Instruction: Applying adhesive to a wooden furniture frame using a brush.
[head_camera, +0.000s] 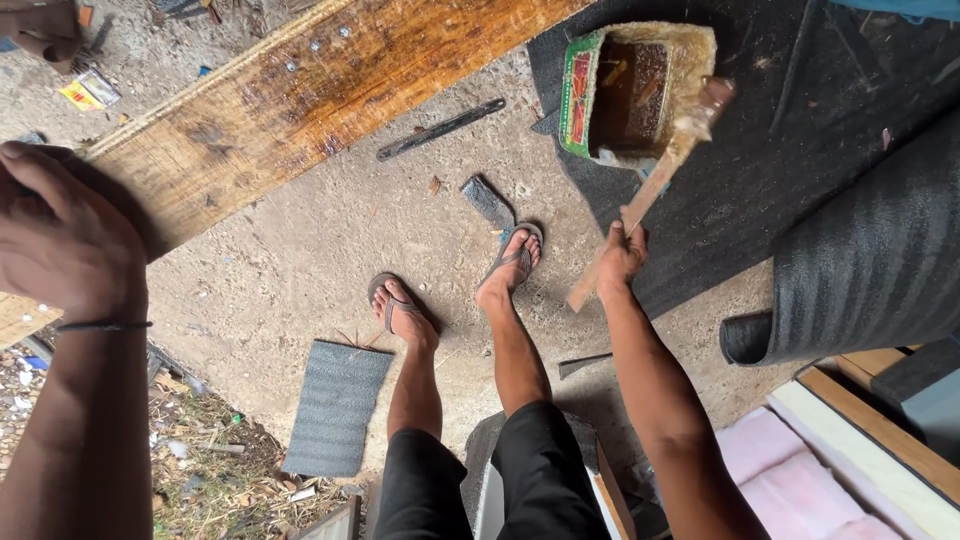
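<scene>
We see our right hand (622, 250) wrapped tight around a wooden stick (650, 190). The stick goes up and away from us, and its far end rests at the rim of a can (575, 95). The can is cut open, with a green and red side, and it holds dark brown glue. The can sits on a black mat (760, 170) on the ground.

Our left hand (60, 235) lies on the near end of a long plank (300, 95). The fingers are curled over the edge of the wood. We cannot tell how hard they press. There is a thin black band on that wrist.

The plank is shiny and wet on top and runs slanting across the ground, well apart from the can.

Our two feet in sandals (515, 255) stand on the dirt between the plank and the mat. A small grey mat piece (335, 405) lies just beside our left foot. A rolled black mat (850, 270) lies to the right. A dark flat bar (440, 128) lies on the ground near the plank.
</scene>
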